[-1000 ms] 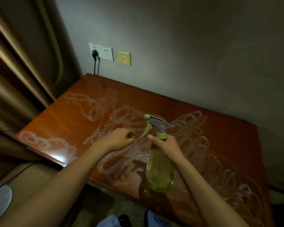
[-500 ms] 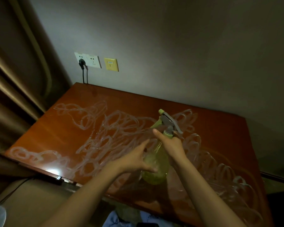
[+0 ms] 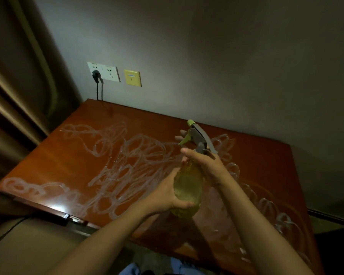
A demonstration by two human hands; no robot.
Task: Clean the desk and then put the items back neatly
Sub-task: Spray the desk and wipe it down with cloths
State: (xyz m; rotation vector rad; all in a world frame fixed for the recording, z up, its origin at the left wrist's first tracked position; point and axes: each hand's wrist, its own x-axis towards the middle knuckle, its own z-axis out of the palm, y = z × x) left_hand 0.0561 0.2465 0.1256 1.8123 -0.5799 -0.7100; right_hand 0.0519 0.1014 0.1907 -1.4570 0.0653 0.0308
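Two hands on one item: a yellow-green spray bottle point(image 3: 188, 187), held in the air above the front middle of the desk point(image 3: 72, 161), nozzle aimed up and away toward the back wall.

Step in hand, as I read it from my station: wetting the desk before wiping. The top carries looping white scribble marks point(image 3: 115, 171) from the left edge to the right front corner.

Doing it well, my notes:
- Tip the nozzle down toward the marks; as it points now, the mist would likely drift to the wall.
- Start at the dense loops in the middle, then the left front edge and the right corner.
- Keep spray off the wall socket point(image 3: 104, 72) and its plugged cord point(image 3: 97, 86) behind the back left corner.
- Light coats; pooling on a glossy top would probably run over the edge.

Hands:
- Left hand point(image 3: 163, 195): wrapped round the bottle's lower body, thumb across the front, bearing the weight.
- Right hand point(image 3: 205, 165): grips the neck below the grey spray head, fingers reaching past toward the trigger; I cannot tell whether the trigger is squeezed.

No cloth in view.
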